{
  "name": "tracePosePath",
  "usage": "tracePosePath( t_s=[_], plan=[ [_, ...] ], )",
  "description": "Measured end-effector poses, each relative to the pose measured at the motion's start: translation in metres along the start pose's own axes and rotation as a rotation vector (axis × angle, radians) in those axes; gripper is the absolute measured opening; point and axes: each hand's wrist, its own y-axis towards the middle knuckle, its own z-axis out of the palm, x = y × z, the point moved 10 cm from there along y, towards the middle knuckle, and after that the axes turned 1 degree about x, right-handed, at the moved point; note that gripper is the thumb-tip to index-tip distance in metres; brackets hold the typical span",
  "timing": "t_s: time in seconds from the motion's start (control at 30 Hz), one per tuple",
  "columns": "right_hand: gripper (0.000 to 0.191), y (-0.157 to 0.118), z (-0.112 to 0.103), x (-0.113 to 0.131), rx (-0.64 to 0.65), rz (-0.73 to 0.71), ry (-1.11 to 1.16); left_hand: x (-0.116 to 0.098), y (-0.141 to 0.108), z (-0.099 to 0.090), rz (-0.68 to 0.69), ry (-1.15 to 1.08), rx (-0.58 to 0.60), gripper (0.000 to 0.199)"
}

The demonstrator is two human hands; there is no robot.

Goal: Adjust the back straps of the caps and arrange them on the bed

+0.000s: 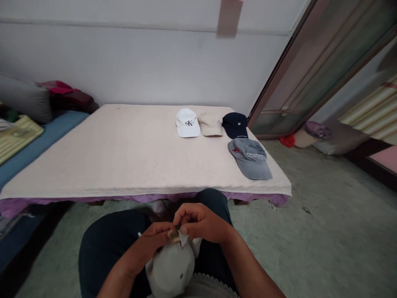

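Observation:
A light grey-beige cap (170, 269) rests in my lap, its rounded crown toward me. My left hand (155, 238) is closed on the cap's back edge, thumb and fingers pinching beside a small brownish-gold piece (174, 236) on the strap. From the other side, my right hand (204, 221) pinches the pale strap end (183, 238) between thumb and curled fingers. Both sets of fingertips nearly meet there, and they hide part of the strap.
On the cream-covered table (124, 153) lie a white cap (187, 123), a beige cap (211, 124), a navy cap (235, 125) and a grey cap (249, 158). A blue bed (68, 128) with a grey pillow (25, 98) is at left. A glazed wooden door (297, 70) stands at right.

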Motion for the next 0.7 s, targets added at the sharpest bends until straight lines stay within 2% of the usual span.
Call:
tracePosePath(
  t_s=[0.27, 0.43, 0.57, 0.7],
  plan=[
    [0.022, -0.002, 0.000, 0.008, -0.041, -0.087, -0.097, -0.008, -0.002, -0.001, 0.037, 0.010, -0.026, 0.022],
    [0.022, -0.001, 0.007, 0.010, 0.016, -0.085, -0.121, -0.011, 0.000, 0.008, 0.063, -0.029, 0.056, 0.024],
    [0.023, 0.000, 0.002, 0.013, -0.063, -0.114, -0.106, -0.010, 0.003, 0.005, 0.073, -0.057, 0.038, 0.022],
    [0.025, -0.003, -0.007, 0.009, -0.139, -0.096, -0.170, -0.005, 0.002, -0.008, 0.073, -0.070, -0.033, 0.018]
  ],
)
